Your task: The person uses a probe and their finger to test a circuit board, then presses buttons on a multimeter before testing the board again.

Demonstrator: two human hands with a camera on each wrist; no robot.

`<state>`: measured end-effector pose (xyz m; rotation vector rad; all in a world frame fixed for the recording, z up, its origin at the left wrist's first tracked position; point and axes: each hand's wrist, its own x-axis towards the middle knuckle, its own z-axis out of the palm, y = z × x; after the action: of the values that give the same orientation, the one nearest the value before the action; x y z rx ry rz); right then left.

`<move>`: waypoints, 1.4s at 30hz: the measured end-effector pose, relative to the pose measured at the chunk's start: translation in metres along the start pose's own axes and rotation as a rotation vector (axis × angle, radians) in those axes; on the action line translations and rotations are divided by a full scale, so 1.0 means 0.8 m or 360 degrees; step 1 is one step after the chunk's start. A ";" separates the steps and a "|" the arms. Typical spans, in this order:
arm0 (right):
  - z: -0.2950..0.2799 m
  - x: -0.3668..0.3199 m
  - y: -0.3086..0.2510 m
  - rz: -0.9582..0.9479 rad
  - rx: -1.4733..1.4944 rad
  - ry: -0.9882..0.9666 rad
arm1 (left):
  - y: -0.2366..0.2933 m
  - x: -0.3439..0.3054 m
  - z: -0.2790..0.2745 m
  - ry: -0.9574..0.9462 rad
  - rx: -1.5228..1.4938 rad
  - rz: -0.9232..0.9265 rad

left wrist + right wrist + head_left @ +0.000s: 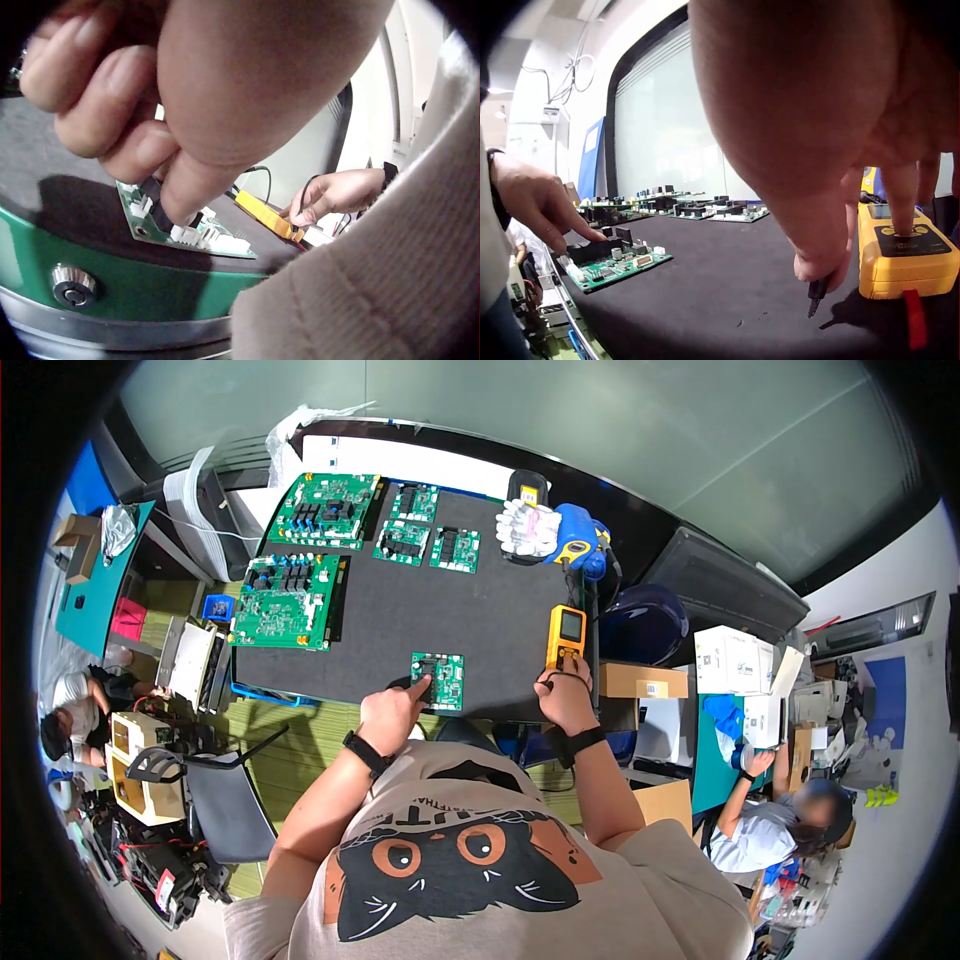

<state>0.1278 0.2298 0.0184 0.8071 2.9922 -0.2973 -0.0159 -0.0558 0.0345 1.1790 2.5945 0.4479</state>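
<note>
My left hand reaches over the front edge of the table to a small green circuit board. Its straight index finger presses a black component on that board, the other fingers curled back. At the right edge of the table, my right hand is at a yellow handheld meter with a small screen. One fingertip touches the meter's button pad. Below the thumb of the same hand sticks out a dark-tipped probe, pinched there. A red strap hangs from the meter's near end.
Two large green boards lie at the left of the black mat, several smaller boards at the back. White gloves and a blue-yellow device stand back right. Another person sits at the right bench.
</note>
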 end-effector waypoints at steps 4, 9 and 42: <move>0.002 -0.002 0.002 -0.0029 0.0026 0.0075 | -0.001 0.001 0.004 -0.0019 0.0021 -0.0003; 0.000 0.004 0.007 -0.0048 -0.0056 0.0012 | 0.001 0.002 0.004 -0.0005 0.0012 -0.0022; 0.025 0.073 -0.001 0.0223 0.0827 0.0449 | -0.004 0.001 0.004 0.0061 -0.0005 0.0042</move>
<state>0.0763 0.2547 -0.0060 1.1770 3.1219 -1.0677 -0.0177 -0.0566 0.0304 1.2166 2.6124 0.4841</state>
